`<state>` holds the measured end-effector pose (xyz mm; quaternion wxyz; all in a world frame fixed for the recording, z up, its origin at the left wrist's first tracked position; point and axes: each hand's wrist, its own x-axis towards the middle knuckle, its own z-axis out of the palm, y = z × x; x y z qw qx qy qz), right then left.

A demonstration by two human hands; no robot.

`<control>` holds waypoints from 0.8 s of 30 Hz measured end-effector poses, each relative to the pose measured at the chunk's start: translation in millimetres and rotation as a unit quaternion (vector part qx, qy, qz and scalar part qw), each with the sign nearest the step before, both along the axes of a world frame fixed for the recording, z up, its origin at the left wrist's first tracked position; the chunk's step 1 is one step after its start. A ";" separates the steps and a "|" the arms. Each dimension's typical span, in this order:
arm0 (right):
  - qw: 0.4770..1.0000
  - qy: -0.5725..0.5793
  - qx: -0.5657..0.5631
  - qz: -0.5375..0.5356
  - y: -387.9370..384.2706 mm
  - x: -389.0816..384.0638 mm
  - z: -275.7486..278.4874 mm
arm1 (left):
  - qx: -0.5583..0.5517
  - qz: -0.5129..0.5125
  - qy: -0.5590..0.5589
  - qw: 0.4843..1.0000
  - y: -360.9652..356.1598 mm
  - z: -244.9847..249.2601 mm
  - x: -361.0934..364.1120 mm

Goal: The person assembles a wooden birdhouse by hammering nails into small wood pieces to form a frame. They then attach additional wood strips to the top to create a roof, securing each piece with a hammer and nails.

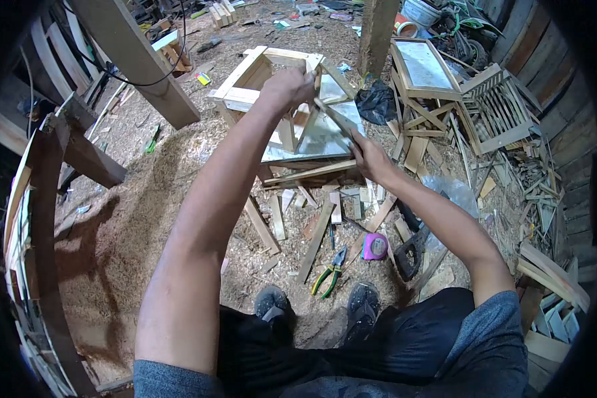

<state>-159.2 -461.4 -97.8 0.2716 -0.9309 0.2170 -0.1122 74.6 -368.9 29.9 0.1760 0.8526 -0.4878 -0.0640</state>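
Observation:
A pale wooden frame [242, 74], with crossing bars and legs, rests on a low stand with a smeared light top [345, 119]. My left hand [288, 87] is closed at the frame's right corner, its fingertips partly hidden behind the knuckles. Lower and to the right, my right hand [373, 158] is wrapped around the near end of a slim wooden stick [337, 118]. The stick slants up and left across the stand, its far end close below my left hand.
Between my shoes and the stand lie pliers [330, 270], a pink tape measure [375, 246], a black-handled saw [410, 255] and wood offcuts. Wooden posts [146, 63] stand left and at the back. A framed panel [423, 65] and slatted piece [501, 109] are on the right.

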 end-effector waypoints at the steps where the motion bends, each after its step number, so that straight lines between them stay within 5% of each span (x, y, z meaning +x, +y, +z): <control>1: 0.996 -0.079 -0.033 0.022 -1.4 -0.4 -3.6 | 0.001 0.000 0.001 1.000 0.4 -0.3 -0.6; 3: 0.984 -0.157 -0.068 0.046 -5.3 3.4 -1.8 | 0.005 0.008 0.008 1.000 0.7 1.0 -0.9; 5: 0.999 -0.033 0.028 0.023 -7.0 8.4 6.7 | -0.001 0.008 0.011 1.000 3.0 0.8 -2.9; 12: 0.997 -0.063 0.030 0.029 -13.0 14.4 3.1 | -0.009 0.011 0.029 0.999 3.5 0.4 -3.0; 15: 0.998 0.045 0.039 0.032 7.5 13.5 41.2 | 0.005 0.010 0.030 0.999 4.5 4.3 -4.8; 17: 0.987 -0.098 -0.095 0.084 -3.1 24.7 20.5 | 0.004 0.005 0.023 1.000 2.6 2.7 -3.9; 18: 0.993 0.028 -0.100 0.059 3.0 22.4 29.7 | 0.002 0.005 0.020 1.000 4.4 2.1 -3.5; 24: 0.995 0.046 -0.037 0.084 -6.1 32.7 31.0 | -0.049 -0.010 0.006 0.999 5.6 -6.6 2.0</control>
